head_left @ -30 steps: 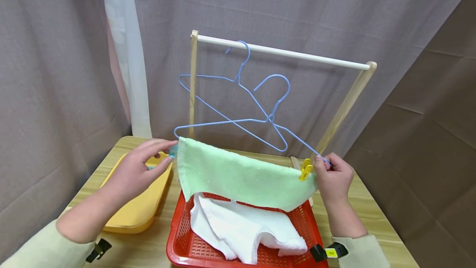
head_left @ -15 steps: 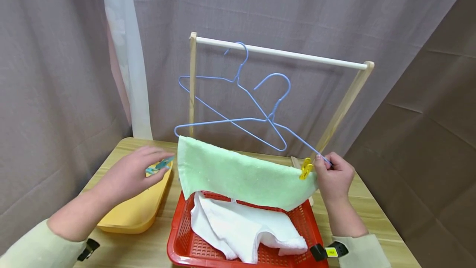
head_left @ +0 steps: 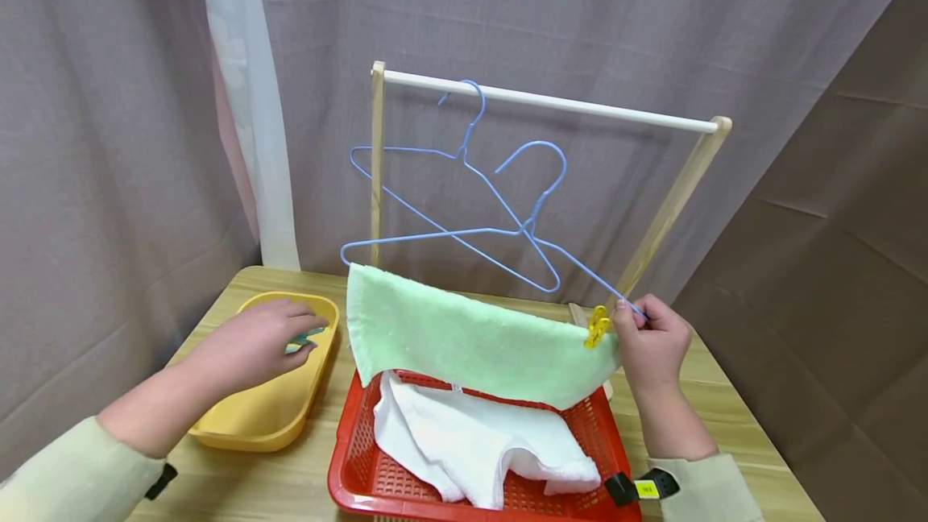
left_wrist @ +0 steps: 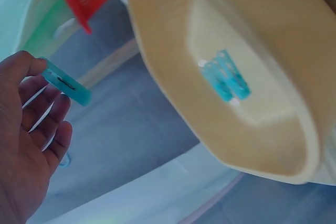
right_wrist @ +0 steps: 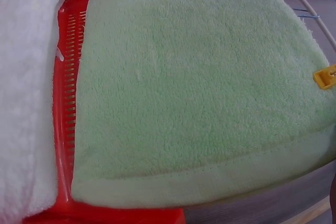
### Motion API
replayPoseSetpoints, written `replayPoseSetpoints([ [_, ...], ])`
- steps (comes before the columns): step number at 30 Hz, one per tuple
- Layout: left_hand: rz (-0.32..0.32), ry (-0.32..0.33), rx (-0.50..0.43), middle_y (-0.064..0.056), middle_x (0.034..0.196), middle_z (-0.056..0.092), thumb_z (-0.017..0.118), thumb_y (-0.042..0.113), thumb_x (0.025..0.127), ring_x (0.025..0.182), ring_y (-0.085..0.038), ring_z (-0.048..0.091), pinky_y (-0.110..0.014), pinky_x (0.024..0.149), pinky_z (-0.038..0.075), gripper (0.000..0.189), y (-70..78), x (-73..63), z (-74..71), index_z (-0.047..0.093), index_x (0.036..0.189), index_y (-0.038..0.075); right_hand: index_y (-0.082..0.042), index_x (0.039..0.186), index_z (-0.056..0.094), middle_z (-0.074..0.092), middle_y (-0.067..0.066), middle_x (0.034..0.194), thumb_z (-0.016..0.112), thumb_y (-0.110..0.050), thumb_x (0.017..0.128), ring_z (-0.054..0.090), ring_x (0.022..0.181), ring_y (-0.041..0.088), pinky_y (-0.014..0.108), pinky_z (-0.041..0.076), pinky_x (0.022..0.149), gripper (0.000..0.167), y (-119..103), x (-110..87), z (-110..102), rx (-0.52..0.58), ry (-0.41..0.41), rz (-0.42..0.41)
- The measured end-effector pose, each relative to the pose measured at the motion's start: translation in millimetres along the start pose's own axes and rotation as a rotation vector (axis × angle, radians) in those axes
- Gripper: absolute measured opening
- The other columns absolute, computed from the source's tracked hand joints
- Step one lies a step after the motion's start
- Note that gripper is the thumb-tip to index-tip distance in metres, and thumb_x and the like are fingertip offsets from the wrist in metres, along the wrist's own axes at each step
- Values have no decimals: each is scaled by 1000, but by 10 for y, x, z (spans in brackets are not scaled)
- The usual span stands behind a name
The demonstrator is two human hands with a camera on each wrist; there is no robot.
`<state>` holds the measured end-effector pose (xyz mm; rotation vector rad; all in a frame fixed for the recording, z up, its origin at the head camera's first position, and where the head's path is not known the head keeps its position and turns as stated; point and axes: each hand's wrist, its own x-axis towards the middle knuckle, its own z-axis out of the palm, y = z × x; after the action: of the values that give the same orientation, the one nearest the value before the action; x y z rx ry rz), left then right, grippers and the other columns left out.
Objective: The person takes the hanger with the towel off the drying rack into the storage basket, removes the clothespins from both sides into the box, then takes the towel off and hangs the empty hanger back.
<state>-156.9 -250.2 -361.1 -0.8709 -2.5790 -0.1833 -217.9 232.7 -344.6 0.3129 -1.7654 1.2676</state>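
My left hand (head_left: 257,345) is over the yellow tray, pinching a teal clothespin (left_wrist: 65,82) between thumb and forefinger in the left wrist view. More teal clothespins (left_wrist: 227,77) lie inside the tray (left_wrist: 173,95). At the right, my right hand (head_left: 655,349) grips the right end of a blue wire hanger (head_left: 435,237), whose hook is free of the rack. A light green towel (head_left: 464,337) is draped over the hanger's lower part. Near its right end a yellow clothespin (head_left: 598,327) clips it; the towel's left corner has no clip.
Under the towel stands a red perforated basket (head_left: 348,457) holding a white towel (head_left: 471,433). Behind, a wooden rack with a white rod (head_left: 580,105) bears a second blue hanger (head_left: 474,123). Grey curtains (head_left: 616,14) enclose the wooden table (head_left: 725,425).
My left hand has drawn away from the towel's left corner, leftward and down over the yellow tray, with the teal clothespin. My right hand and the hanger have barely moved.
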Motion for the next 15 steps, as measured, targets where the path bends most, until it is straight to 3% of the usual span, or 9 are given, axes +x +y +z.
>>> replayPoseSetpoints([
  [15, 55, -148, 104, 3, 82, 64, 80, 10, 71, 75, -20, 61, -38, 70, 52, 22, -271, -141, 296, 73, 91, 10, 3, 56, 42, 39, -8, 51, 63, 8, 80, 37, 50, 4, 16, 29, 46, 32, 15, -19, -20, 32, 0, 13],
])
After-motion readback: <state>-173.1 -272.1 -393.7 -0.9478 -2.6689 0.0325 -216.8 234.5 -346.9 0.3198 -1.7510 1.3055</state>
